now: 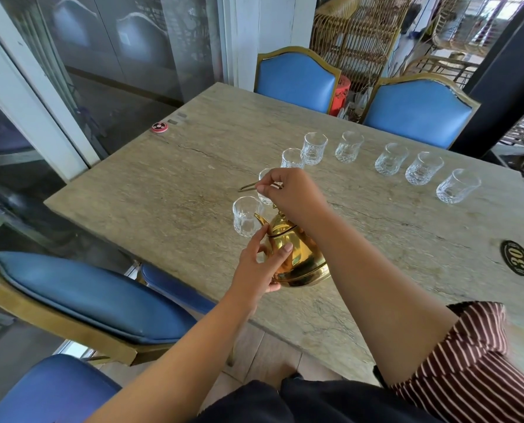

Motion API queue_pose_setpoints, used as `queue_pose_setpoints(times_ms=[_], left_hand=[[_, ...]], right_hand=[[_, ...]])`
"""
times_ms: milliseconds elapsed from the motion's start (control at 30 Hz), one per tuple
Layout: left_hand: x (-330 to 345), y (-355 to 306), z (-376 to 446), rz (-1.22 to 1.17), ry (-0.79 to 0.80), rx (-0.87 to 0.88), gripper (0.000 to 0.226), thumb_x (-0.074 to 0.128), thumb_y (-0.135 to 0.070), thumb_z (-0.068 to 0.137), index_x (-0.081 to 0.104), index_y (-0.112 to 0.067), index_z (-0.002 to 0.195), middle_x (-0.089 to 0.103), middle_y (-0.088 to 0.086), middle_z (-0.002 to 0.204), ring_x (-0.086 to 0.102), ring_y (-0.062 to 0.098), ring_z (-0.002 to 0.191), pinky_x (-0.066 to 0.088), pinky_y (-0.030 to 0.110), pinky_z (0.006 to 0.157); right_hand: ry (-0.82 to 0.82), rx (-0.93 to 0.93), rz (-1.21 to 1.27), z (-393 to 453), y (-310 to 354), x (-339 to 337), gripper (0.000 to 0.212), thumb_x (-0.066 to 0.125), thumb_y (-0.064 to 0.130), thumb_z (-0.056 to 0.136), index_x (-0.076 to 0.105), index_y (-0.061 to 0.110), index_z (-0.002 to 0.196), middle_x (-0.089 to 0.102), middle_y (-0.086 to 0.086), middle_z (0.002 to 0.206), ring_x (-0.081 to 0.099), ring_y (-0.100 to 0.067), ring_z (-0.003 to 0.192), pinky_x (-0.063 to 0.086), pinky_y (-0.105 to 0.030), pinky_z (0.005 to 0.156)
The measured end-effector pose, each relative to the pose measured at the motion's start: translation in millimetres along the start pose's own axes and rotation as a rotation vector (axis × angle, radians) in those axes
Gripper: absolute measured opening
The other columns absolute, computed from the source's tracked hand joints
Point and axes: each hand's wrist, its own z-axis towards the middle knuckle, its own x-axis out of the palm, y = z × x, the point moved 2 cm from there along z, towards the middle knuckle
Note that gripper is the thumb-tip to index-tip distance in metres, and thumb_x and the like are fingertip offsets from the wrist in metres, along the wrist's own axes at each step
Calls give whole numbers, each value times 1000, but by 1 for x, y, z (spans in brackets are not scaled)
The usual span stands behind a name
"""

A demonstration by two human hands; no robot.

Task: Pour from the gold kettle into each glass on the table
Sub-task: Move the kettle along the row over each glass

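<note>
The gold kettle (297, 254) sits tipped near the middle of the tabletop (407, 245), its spout (261, 219) aimed toward ten o'clock at the nearest glass (247, 219); the right hand (291, 193) is above it, fingers (262, 188) pinching the thin wire handle (248, 187), most likely to carry the weight and set the tilt; the left hand (259, 264) cups the kettle's belly from seven o'clock, fingers spread and pressed on the metal, probably to steady the pour so the spout meets the rim; whether liquid is flowing I cannot tell. The other glasses curve away from the nearest one toward two o'clock, ending at the far-right glass (457, 186); all look empty, so the pouring seems barely begun. The tabletop is pale veined stone with a long crack, a round number badge (517, 257) at four o'clock and a small red disc (159, 127) at eleven; blue padded chairs (295, 79) with gilt frames ring it, with glass panels at the left and stacked wicker furniture beyond.
</note>
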Motion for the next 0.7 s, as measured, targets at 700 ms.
queue_pose_setpoints(times_ms=[700], left_hand=[[-7,-5,2,-41,14,-25,52,72,-38,86,42,-53,126,49,-7,128,58,36,124,55,55,94]], right_hand=[[16,10,-45,-1,14,0,13,62,31,92,73,23,92,74,1,91,60,-18,61,33,-21,45]])
